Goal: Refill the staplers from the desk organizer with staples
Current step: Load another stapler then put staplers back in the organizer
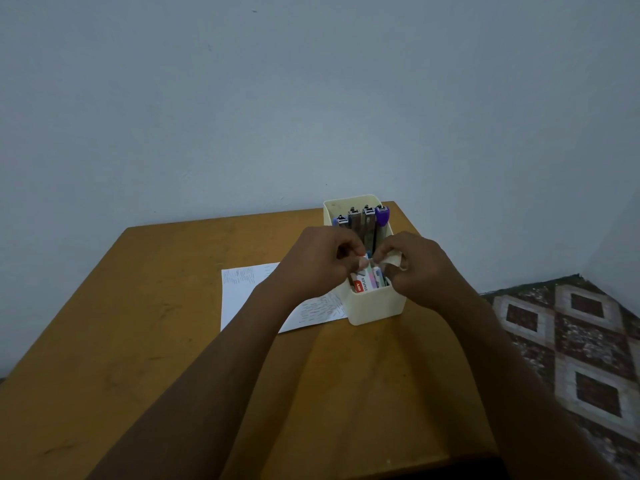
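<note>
Over the desk organizer (375,306): both forearms reach in from below and the hands meet above its near compartment, almost touching.
Left hand (322,258): fingers curled, thumb tip at the top of the staple boxes (363,284); whether it grips one I cannot tell.
Right hand (420,268): fingers curled, pinching a small pale piece (393,260), too blurred to identify.
Organizer: cream, rectangular, standing near the worktop's (138,323) far right edge.
Staplers (369,220): upright in a row in the far compartment, one purple.
Staple boxes: upright in the near compartment, one with a red label.
Paper sheet (242,292): flat, just left of the organizer.
</note>
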`<state>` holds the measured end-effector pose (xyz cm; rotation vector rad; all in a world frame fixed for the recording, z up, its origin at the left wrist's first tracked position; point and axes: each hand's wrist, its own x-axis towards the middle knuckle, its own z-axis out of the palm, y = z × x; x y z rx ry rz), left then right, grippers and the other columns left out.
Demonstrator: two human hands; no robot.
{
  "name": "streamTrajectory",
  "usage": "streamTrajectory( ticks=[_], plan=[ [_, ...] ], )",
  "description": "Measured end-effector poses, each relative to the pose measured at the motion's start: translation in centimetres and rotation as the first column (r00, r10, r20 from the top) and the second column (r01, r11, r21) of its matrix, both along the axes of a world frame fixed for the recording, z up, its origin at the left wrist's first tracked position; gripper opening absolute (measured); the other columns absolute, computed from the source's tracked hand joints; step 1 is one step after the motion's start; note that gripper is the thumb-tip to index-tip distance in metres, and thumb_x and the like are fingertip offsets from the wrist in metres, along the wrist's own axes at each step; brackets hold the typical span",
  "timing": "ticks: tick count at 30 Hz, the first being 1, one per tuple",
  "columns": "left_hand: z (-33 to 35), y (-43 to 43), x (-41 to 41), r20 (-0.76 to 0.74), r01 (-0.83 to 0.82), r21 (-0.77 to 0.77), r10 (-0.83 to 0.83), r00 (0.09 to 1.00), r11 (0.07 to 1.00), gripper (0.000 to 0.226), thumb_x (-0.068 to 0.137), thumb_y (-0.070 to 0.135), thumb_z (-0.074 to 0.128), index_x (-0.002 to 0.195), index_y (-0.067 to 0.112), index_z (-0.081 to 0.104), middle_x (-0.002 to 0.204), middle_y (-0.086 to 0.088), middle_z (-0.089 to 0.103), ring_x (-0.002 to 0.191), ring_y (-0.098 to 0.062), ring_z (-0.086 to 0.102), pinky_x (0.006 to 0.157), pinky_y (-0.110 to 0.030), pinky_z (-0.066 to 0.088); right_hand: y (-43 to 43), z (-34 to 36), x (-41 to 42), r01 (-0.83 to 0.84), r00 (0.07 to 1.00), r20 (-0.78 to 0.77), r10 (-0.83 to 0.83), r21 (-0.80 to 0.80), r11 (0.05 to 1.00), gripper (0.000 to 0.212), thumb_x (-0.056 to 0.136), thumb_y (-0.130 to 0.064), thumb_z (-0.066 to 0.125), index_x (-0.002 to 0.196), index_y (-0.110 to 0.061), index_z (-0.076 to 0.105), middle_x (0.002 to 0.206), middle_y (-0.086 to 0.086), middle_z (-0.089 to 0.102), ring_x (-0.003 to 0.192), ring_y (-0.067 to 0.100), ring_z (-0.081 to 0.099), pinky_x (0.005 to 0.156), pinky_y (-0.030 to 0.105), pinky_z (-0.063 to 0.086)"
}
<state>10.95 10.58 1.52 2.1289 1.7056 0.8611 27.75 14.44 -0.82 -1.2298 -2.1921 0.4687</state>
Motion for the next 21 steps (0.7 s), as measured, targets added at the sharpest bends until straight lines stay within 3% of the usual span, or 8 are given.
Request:
streamTrajectory(
  ticks=[7,14,21],
  plan=[
    [0.2,0.2,-0.8,0.064,-0.051,0.062,0.047,0.997,0.997,0.006,0.085,0.02,0.069,0.089,0.017,0.07,0.082,0.009,0.064,0.076,-0.007,0.059,0.064,-0.017,0.047,0.5,-0.2,-0.2,-0.024,0.99,0.137,0.023,0.006,1.0,0.023,0.08,-0.017,0.068,0.103,-0.019,0.069,0.114,-0.001,0.058,0.099,0.011,0.048,0.082,0.024,0.043],
    [0.8,0.3,-1.1,0.085,-0.144,0.171,0.131,0.988,0.975,0.005,0.084,0.024,0.069,0.087,0.019,0.068,0.083,0.008,0.065,0.075,-0.006,0.059,0.065,-0.016,0.047,0.3,0.5,0.4,-0.063,0.995,0.071,0.069,-0.091,0.994,0.017,0.077,-0.011,0.069,0.084,-0.024,0.06,0.112,0.001,0.058,0.1,0.016,0.051,0.079,0.023,0.047],
    [-0.3,0.7,0.5,-0.014,-0.103,0.176,0.107,0.994,0.979,0.007,0.083,0.02,0.069,0.09,0.019,0.069,0.083,0.007,0.066,0.069,-0.001,0.054,0.062,-0.011,0.041,0.2,0.8,0.8,-0.119,0.991,0.042,0.124,-0.108,0.987,0.025,0.075,-0.011,0.07,0.073,-0.031,0.055,0.108,-0.001,0.056,0.094,0.011,0.051,0.069,0.013,0.044]
  ],
)
